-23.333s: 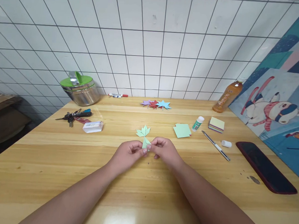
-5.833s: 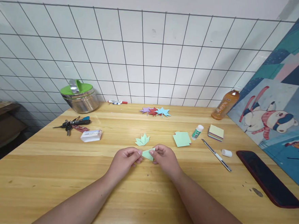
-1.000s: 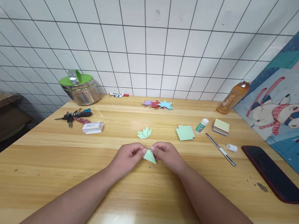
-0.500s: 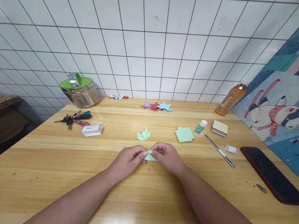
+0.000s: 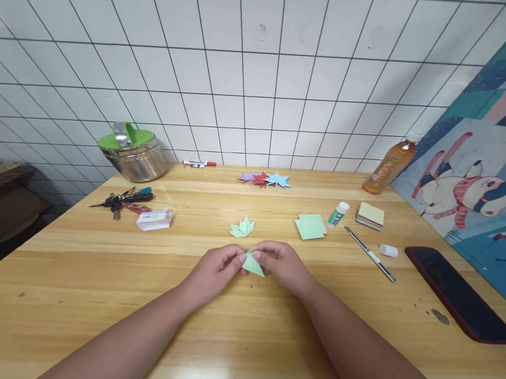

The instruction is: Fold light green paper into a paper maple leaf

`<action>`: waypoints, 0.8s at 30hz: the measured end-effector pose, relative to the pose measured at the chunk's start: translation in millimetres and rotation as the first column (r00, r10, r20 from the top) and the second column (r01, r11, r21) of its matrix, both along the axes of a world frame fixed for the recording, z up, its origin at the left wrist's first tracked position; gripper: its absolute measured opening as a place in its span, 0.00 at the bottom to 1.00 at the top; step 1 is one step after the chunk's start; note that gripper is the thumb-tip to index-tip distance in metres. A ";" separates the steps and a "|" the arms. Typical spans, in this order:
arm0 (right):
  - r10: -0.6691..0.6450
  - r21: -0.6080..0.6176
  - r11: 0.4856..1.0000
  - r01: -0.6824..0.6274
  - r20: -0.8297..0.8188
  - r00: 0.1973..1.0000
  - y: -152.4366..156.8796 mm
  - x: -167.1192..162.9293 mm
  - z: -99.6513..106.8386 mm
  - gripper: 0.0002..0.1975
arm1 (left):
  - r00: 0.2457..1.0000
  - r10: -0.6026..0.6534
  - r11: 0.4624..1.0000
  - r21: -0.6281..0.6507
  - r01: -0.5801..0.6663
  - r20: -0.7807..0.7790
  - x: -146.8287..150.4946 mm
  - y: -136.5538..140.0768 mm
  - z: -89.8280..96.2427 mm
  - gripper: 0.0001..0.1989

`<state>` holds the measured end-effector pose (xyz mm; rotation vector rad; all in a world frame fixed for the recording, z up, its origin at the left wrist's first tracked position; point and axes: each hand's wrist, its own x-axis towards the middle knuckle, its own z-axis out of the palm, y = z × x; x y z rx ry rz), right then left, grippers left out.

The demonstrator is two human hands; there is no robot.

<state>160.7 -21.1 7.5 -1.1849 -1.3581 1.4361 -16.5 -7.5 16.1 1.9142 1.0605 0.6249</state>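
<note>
Between my two hands is a small folded piece of light green paper (image 5: 253, 264), its pointed end slanting down to the right. My left hand (image 5: 218, 268) pinches its left edge between thumb and fingers. On the other side, my right hand (image 5: 283, 265) grips the upper right edge, thumb on top. Just beyond lies a folded green paper leaf piece (image 5: 242, 227) with several points. Sheets of green paper (image 5: 311, 226) rest to the right of it. Farther back, by the wall, are purple (image 5: 247, 178), red (image 5: 261, 179) and blue (image 5: 278, 180) paper maple leaves.
At right are a glue stick (image 5: 338, 214), a paper stack (image 5: 370, 215), a craft knife (image 5: 370, 254), a white cap (image 5: 388, 250), a phone (image 5: 458, 293) and a bottle (image 5: 390, 167). Keys (image 5: 122, 199), a small box (image 5: 154, 219), a steel pot (image 5: 142, 161) and a marker (image 5: 199, 164) sit left.
The green paper in my hands has turned, and now shows a larger, kite-like face with its point toward the lower right. Both hands stay in nearly the same place.
</note>
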 end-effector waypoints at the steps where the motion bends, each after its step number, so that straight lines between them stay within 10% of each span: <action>1: -0.005 0.024 1.000 0.005 -0.006 1.000 0.0 -0.6 -0.5 0.13 | 1.000 0.001 1.000 -0.009 -0.001 0.007 0.0 0.2 0.0 0.14; 24: -0.193 0.397 0.915 0.067 0.287 0.938 -2.3 -4.4 -2.5 0.06 | 0.965 0.059 0.929 -0.368 0.041 0.256 0.9 1.7 -7.1 0.12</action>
